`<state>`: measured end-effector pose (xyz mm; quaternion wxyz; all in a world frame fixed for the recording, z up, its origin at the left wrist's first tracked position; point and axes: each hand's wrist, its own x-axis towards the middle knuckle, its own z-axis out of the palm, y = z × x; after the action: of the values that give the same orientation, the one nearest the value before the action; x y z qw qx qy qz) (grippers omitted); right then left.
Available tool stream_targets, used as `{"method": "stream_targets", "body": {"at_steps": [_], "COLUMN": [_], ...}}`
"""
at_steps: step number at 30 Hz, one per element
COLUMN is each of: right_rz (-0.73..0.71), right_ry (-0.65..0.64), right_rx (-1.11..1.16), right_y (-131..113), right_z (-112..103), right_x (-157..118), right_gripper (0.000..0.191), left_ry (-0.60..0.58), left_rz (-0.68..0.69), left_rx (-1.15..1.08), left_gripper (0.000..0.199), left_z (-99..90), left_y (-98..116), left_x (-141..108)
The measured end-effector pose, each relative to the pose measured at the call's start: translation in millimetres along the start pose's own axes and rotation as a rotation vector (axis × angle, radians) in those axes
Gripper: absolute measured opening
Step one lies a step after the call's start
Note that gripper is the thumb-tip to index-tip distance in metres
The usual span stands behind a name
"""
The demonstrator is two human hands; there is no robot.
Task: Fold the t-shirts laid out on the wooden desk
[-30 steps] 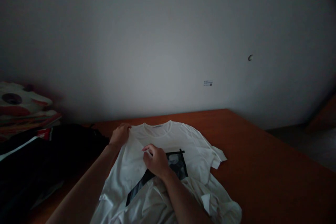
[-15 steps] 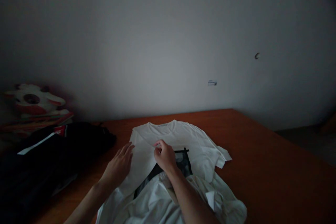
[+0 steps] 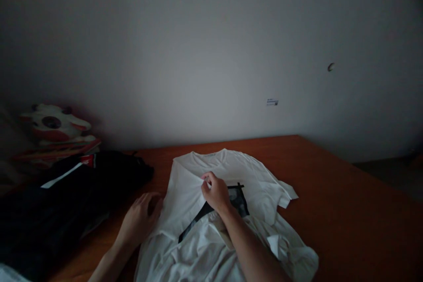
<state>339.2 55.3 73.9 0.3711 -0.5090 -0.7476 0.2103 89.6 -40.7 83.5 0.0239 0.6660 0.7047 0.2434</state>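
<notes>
A white T-shirt [image 3: 188, 185] with a dark framed print lies on the table, its neckline toward the wall. Its left side is folded inward over part of the print. My right hand [image 3: 216, 191] is closed in a pinch on the edge of this folded part, near the middle of the chest. Beside the shirt's left edge is my left hand [image 3: 142, 216], fingers loosely curved, with a gap between thumb and fingers. Whether it touches the cloth I cannot tell. Crumpled white cloth [image 3: 198, 257] covers the shirt's lower part, under my right forearm.
Black clothing [image 3: 99, 189] with a white stripe and a red patch is heaped at the left. Behind it a cow plush toy [image 3: 59, 125] sits on stacked books [image 3: 62, 149]. The brown wooden table [image 3: 337, 216] meets a pale wall [image 3: 198, 53] at the back.
My left hand has come off the shirt's left side and drawn back toward me, its fingers curling. My right hand keeps its pinch at the fold. The view has shifted slightly left.
</notes>
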Motion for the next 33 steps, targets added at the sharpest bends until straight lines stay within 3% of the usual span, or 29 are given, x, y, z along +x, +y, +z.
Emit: {"method": "stream_targets", "body": {"at_steps": [4,7,8,10,13,17,21,24,29,33], "right_rz": [-0.266,-0.557,-0.632,-0.719,-0.749,-0.746,-0.735,-0.628,-0.312,-0.079], "right_ry": [0.082,-0.075,-0.156,-0.303,-0.414,-0.446,-0.471,-0.497,-0.294,-0.128], "right_rx": [-0.106,-0.086,-0.076,-0.064,-0.055,-0.046,0.002,0.099,0.120,0.036], "right_y": [-11.6,-25.5,-29.6,-35.7,-39.9,-41.0,-41.6,-42.8,-42.9,-35.9], "right_z": [0.6,8.5,12.3,20.1,27.3,26.6,24.4,23.7,17.7,14.0], "right_x": [-5.2,-15.6,-19.5,-26.6,-33.0,-35.9,-39.9,-42.3,-33.3,-21.5], "right_gripper": [0.025,0.011,0.015,0.029,0.042,0.047,0.042,0.038,0.056,0.037], "left_ry": [-0.215,-0.287,-0.301,-0.301,-0.166,0.026,-0.027,-0.055,-0.087,-0.139], "left_rz": [-0.105,-0.088,-0.088,-0.082,0.013,0.206,0.291,0.314,0.345,0.363], "left_rx": [0.037,0.031,0.022,0.018,0.043,0.022,0.047,0.116,0.179,0.281], "left_gripper": [0.034,0.028,0.027,0.027,0.026,0.030,0.043,0.045,0.049,0.073], "left_z": [-11.3,-12.1,-11.9,-12.0,-13.2,-6.0,16.2,30.4,32.9,29.3], "left_y": [5.5,5.7,3.9,-1.8,-8.8,-4.7,0.7,-4.8,-11.3,-9.5], "left_x": [-7.1,-9.3,-9.1,-8.3,-7.4,-7.7,-8.6,-9.4,-14.6,-22.6]}}
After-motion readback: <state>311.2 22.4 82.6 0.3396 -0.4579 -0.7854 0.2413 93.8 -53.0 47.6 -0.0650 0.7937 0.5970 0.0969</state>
